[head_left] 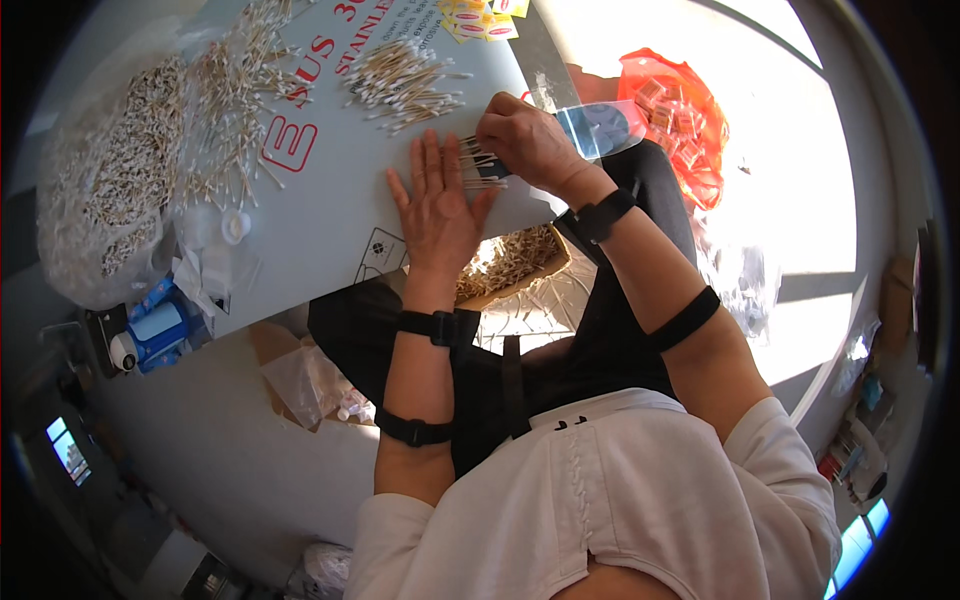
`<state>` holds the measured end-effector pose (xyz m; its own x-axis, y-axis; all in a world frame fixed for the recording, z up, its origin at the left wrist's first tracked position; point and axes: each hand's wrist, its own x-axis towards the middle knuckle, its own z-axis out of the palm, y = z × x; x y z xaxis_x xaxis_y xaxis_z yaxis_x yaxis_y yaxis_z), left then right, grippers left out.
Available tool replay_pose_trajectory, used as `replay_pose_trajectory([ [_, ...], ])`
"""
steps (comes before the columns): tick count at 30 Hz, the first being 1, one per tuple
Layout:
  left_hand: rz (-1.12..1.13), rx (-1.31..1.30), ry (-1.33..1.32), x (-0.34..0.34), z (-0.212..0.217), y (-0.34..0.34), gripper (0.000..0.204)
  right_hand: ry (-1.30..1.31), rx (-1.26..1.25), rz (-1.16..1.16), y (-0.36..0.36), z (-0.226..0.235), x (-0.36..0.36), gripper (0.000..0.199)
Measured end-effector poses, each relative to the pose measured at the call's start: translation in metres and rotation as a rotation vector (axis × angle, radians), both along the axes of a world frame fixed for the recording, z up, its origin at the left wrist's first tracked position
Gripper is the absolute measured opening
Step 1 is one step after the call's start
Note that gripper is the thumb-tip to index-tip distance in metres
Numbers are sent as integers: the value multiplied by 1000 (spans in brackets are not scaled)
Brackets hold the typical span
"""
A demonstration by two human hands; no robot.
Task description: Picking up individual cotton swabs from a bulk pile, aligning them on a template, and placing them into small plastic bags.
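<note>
My left hand (437, 205) lies flat on the grey table sheet, fingers stretched out and the thumb apart. Between it and my right hand is a short row of cotton swabs (478, 172), beside a dark strip or edge. My right hand (530, 142) is closed with bent fingers at the right end of that row; what its fingertips hold is hidden. A clear plastic bag (603, 130) with a bluish look sticks out to the right from behind that hand. Farther off lies a loose pile of cotton swabs (403, 80).
At the left, a large clear bag of cotton swabs (125, 170) spills across the table. Small yellow cards (482, 20) lie at the far edge. A red bag (675, 125) of small packs sits at right. Below the table's edge is a cardboard box (515, 265) of swabs.
</note>
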<state>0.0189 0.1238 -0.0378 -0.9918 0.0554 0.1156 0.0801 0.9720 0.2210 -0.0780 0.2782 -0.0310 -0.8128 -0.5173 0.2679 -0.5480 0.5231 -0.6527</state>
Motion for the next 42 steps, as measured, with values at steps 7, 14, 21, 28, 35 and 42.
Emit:
replay_pose_trajectory([
  [7, 30, 111, 44, 3, 0, -1, 84, 66, 173, 47, -7, 11, -1, 6],
  [14, 44, 204, 47, 6, 0, 5, 84, 28, 354, 15, -1, -7, -12, 10],
  [21, 65, 219, 91, 7, -5, 2, 84, -187, -25, 92, 7, -1, 0, 15],
  [28, 72, 208, 113, 7, -7, 2, 83, -169, -122, 82, 16, -14, 6, 11],
  [35, 78, 235, 170, 4, -9, 2, 82, -44, 8, 114, 14, -13, 0, 9],
  [42, 73, 240, 197, 6, -2, 4, 80, -53, 60, 78, 16, -28, -16, 10],
])
